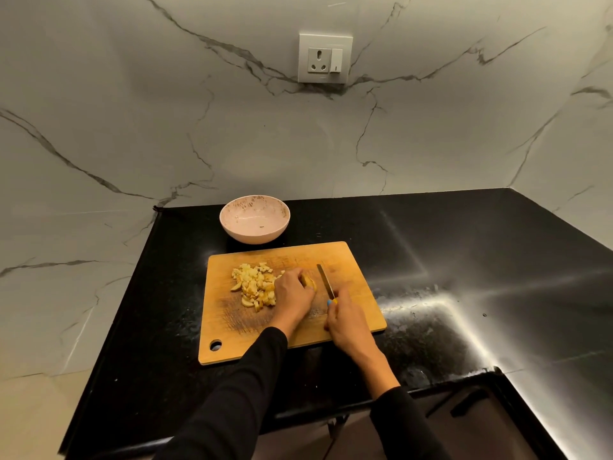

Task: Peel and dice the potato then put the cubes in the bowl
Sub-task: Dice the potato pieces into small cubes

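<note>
A wooden cutting board [351, 260] lies on the black counter. A heap of pale potato cubes [253, 285] sits on its left half. My left hand [292, 293] presses down on the uncut potato piece [310, 283] in the board's middle. My right hand [346, 322] grips a knife [325, 281] by its handle, blade pointing away from me, just right of the potato piece. A pink bowl [254, 219] stands behind the board with nothing in it.
The black counter [447, 267] stretches right and is glossy with scattered specks. Marble walls rise behind and at the left. A wall socket [324, 58] is above the bowl. The counter's front edge is near my forearms.
</note>
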